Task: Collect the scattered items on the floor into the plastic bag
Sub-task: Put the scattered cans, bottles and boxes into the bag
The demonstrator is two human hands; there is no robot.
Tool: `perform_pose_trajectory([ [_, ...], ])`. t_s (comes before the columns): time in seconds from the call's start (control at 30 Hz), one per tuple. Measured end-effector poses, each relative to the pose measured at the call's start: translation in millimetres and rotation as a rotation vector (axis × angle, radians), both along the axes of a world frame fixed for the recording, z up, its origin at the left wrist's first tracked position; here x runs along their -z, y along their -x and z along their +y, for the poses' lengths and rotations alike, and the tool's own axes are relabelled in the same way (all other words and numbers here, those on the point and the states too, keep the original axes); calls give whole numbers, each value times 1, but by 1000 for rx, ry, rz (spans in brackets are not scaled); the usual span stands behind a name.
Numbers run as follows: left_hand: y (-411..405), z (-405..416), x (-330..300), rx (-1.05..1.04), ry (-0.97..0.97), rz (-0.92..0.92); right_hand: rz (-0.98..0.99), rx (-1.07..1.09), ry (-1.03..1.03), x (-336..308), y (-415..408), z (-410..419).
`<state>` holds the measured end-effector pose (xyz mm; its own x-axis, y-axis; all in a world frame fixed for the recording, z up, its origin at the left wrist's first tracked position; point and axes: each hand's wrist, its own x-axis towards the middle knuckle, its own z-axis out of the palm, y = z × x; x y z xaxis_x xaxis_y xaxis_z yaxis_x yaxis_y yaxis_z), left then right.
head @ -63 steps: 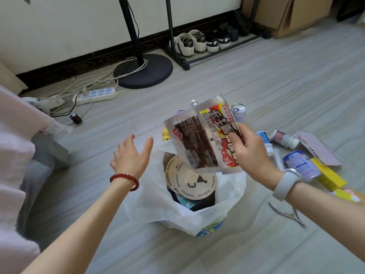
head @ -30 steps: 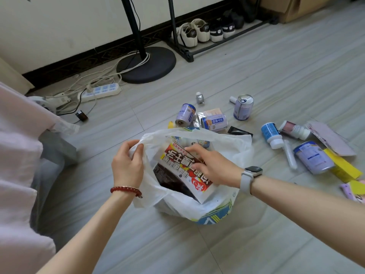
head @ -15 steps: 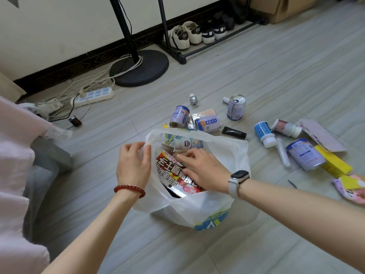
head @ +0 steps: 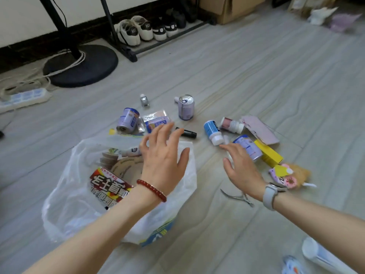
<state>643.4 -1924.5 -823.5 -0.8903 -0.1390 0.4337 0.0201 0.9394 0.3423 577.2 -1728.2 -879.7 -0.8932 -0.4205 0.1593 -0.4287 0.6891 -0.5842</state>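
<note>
With the plastic bag [head: 65,204] slumped open on the floor, already part filled, and both the left hand [head: 164,155] and right hand [head: 242,169] spread empty above the scatter, the sensible move is probably to take the nearest rolling things first (the lying can [head: 248,148] beside the right fingertips) and drop them straight in.

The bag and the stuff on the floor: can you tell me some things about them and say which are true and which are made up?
1. Both hands are empty. True: the left hand and right hand hold nothing, fingers spread.
2. The red snack packet lies on the floor. False: it sits inside the plastic bag.
3. The upright can stands on the floor beyond the bag. True.
4. The yellow box is in the bag. False: it lies on the floor, right of the bag.
5. The nail nippers are in the right hand. False: they lie on the floor.
</note>
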Motion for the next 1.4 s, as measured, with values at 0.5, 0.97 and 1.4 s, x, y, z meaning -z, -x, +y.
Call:
perform_pose_trajectory([
  [0.5, 60, 148, 147, 724, 379, -884, -287, 436, -464, 75, 24, 181],
  [0.97, 55, 128, 91, 513, 53, -402, -317, 278, -330, 60, 8, 141],
  [1.4, -3, -64, 32, 7, 386, -507, -423, -90, 298, -14, 0, -36],
])
